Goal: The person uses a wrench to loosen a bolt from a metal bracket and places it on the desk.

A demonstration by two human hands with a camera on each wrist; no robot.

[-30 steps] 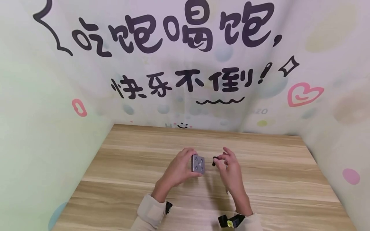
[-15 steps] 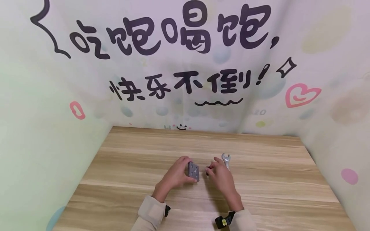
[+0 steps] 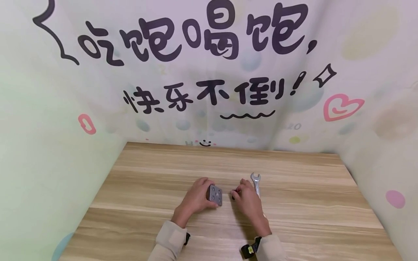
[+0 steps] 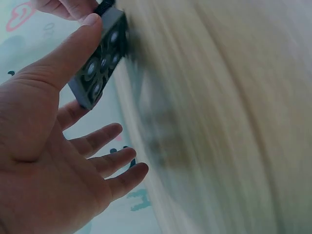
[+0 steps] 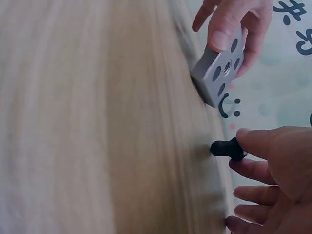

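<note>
My left hand (image 3: 195,197) grips a square grey metal block (image 3: 216,195) by its edges, thumb at the near edge and fingers at the far one. Its face carries several round holes, and the middle one looks threaded in the right wrist view. To its right, my right hand (image 3: 249,200) pinches a black bolt (image 5: 228,148) between thumb and index finger, with the other fingers spread loosely. The bolt's shank points away from the fingertips, toward the block's side, with a small gap between bolt and block. In the left wrist view the block (image 4: 100,66) overlaps the bolt's dark end.
An open-end wrench (image 3: 256,181) lies on the wooden table (image 3: 310,203) just beyond and right of my right hand, its handle partly covered by that hand. A printed cloth wall (image 3: 202,127) rises behind the table's far edge, with further walls at both sides.
Both hands have moved nearer to me and left, still holding block and bolt. The block's face tilted, then turned back upward. The wrench, mostly hidden earlier by the right hand, now shows its open end.
</note>
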